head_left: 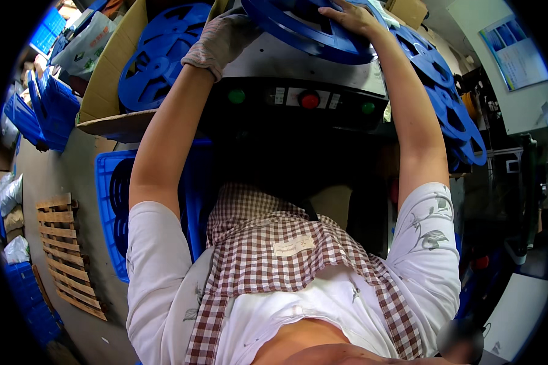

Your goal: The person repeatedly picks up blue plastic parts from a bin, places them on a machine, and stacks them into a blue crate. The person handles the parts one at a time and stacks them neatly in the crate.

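Large round blue plastic reel (332, 44) – upper edge of view, partly cut off, sits over the grey metal top (256, 68) of a black-fronted machine. Probably kept low there so the machine carries some weight; contact underneath is hidden.

Left hand (230, 38), in a pale striped knitted glove, is at the reel's left edge. Fingertips out of sight, so I cannot tell whether it grips or only steadies. Right hand (354, 19), bare, lies over the far right side, one digit reaching in across the reel; how firmly it closes I cannot tell. Hands on opposite sides – likely for balance on so wide a disc.

Similar blue reels (143, 85) lean in an open brown cardboard box (96, 91) at left; more blue plastic reels (426, 64) overlap at right. Both groups seem placed within easy arm's reach. Round red button (309, 100) faces the body, presumably for quick access
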